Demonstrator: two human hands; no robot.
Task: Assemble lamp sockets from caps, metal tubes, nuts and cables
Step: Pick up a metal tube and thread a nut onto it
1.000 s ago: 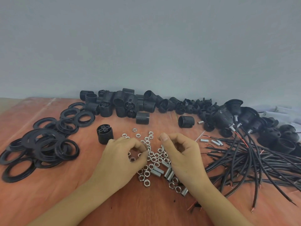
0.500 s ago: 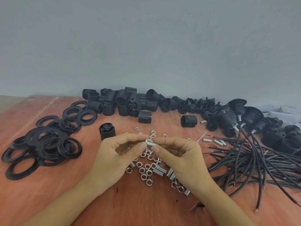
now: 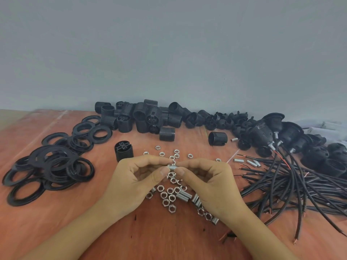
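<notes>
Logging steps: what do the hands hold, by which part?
Right hand pinches a metal tube by its right end; left hand pinches a nut at its left end.

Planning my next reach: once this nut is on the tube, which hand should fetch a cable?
Right, most likely. The cables lie just beyond the right hand, which pinches the metal tube; the left hand, pinching the nut, sits nearer the black rings.
</notes>
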